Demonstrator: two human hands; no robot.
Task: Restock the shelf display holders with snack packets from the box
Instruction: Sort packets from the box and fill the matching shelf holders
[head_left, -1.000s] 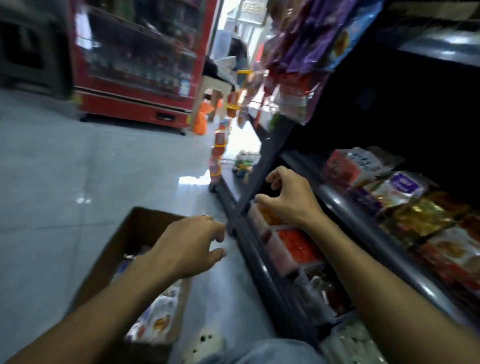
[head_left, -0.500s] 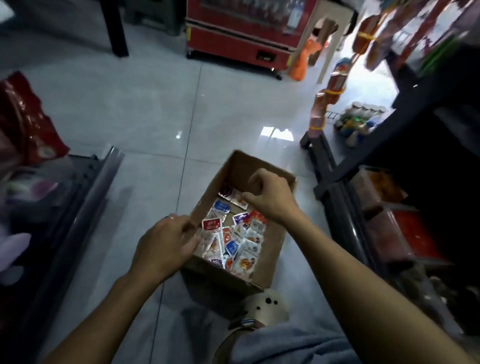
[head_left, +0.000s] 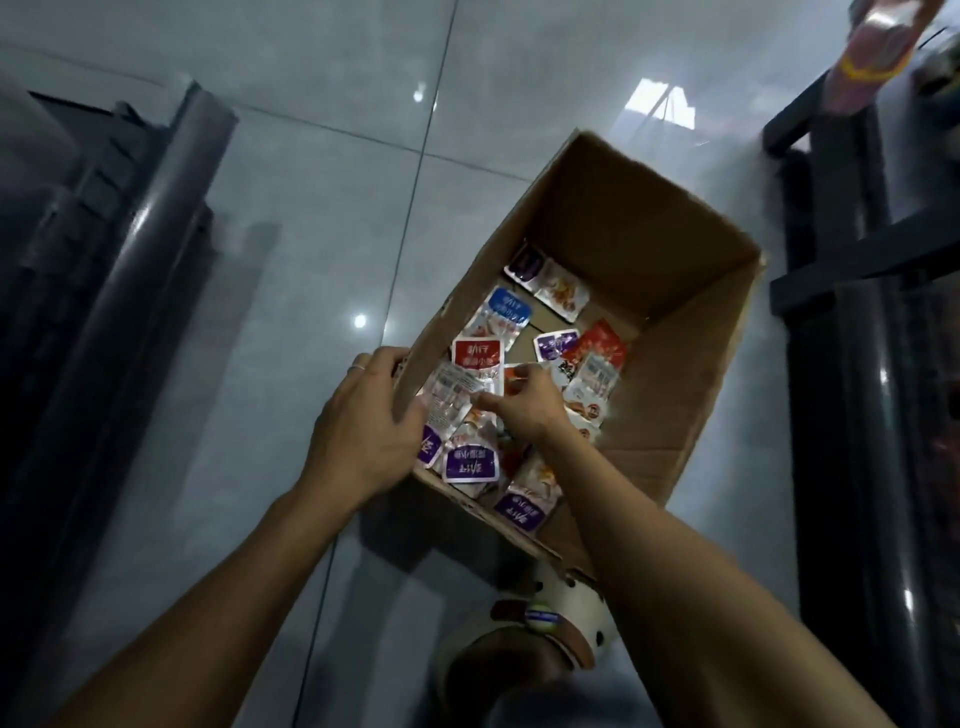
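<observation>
Snack packets (head_left: 475, 460) now lie under both hands: left hand (head_left: 363, 421) grips the box (head_left: 675, 270) wall, right hand (head_left: 524, 400), moved from the shelf, seemingly pinches one, so picking resumes.

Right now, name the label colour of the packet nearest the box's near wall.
Purple, white lettering, on the packet; head view.

floor (head_left: 311, 234): glossy grey tiles, thin grout lines, bright light reflections seen | left: dark shelving unit (head_left: 104, 249) with rounded glossy edge rail | right: dark shelf frame (head_left: 852, 364), blurred | lighting: dim, cool
</observation>
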